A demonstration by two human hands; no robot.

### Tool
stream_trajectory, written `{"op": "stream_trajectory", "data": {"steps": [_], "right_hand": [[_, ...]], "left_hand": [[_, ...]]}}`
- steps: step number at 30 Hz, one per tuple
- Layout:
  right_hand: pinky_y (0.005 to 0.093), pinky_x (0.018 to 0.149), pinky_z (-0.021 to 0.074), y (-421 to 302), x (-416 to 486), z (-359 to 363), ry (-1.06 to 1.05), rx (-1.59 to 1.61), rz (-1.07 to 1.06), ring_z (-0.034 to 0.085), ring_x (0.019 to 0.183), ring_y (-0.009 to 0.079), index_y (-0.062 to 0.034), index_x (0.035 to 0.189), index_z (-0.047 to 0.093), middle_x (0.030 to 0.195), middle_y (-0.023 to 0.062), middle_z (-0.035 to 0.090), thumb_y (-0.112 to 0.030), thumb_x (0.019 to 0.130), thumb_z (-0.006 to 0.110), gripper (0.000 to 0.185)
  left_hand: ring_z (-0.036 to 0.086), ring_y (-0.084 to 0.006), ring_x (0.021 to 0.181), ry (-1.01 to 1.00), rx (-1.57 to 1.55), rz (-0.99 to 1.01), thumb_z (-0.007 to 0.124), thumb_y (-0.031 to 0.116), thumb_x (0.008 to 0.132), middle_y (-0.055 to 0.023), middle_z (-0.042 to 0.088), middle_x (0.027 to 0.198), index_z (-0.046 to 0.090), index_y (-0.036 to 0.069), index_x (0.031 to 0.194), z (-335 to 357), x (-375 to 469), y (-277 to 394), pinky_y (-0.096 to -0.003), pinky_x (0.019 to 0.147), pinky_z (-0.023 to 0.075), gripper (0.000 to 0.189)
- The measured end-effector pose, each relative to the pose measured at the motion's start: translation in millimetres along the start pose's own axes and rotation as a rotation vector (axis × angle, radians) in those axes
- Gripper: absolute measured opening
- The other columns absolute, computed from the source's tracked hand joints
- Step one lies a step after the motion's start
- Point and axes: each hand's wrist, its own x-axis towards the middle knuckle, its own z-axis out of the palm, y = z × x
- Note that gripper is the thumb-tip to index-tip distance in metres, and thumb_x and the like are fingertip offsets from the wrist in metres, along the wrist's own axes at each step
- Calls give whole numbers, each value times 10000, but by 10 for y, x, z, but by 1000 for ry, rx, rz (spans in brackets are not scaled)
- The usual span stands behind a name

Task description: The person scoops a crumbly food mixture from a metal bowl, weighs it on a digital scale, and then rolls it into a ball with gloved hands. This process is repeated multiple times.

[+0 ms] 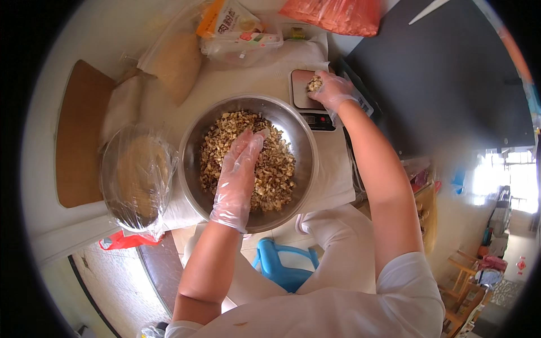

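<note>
A large steel bowl [310,169] stands before me, holding a loose mix of chopped nuts [272,173] with darker bits. My left hand [241,169], in a clear plastic glove, is over the mix with its fingers near the middle; whether they press into it is hard to tell. Beyond the bowl's right rim lies a digital kitchen scale [301,91] with a metal plate. On or just above that plate my right hand [331,88], gloved too, has its fingers around a small clump of the nut mix [315,83].
Left of the bowl is a second bowl [137,181] under plastic film. Behind stand a bag of tan powder [177,63], a clear plastic container [243,46] and a red plastic bag [334,14]. A dark panel [439,80] rises at right; a blue stool [281,270] is below.
</note>
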Motion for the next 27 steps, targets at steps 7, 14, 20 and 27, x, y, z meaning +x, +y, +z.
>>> {"op": "stream_trajectory", "data": {"steps": [7,14,20,27], "right_hand": [[430,896,482,70,24,92,104,118,-32,624,1069,352,-180,1242,572,1153,133,667,-460,728,753,613],[421,861,509,-44,-252,-92,342,268,-209,657,991,337,-88,1187,593,1079,175,683,-347,731,773,555],[429,810,522,-778,-1145,-604,340,633,-488,657,893,363,-50,1142,591,992,153,674,-141,702,816,503],[454,921,419,-1284,-1855,-538,438,427,-600,568,991,333,-107,1158,599,1051,92,636,-129,622,836,586]], "left_hand": [[599,-233,890,-24,510,285,627,206,940,-134,676,976,703,31,1105,-128,118,-70,-348,891,463,252],[612,-249,985,-144,578,216,627,213,908,-196,622,1228,717,24,1036,-170,189,-34,-329,859,493,245],[606,-202,1051,-224,-192,-88,434,451,1027,-122,618,1209,455,-21,1369,-32,200,-151,-338,949,474,583],[593,-291,1136,-621,-1220,-424,316,453,1052,-154,581,1266,507,5,1253,-3,154,-138,-432,1027,467,527]]}}
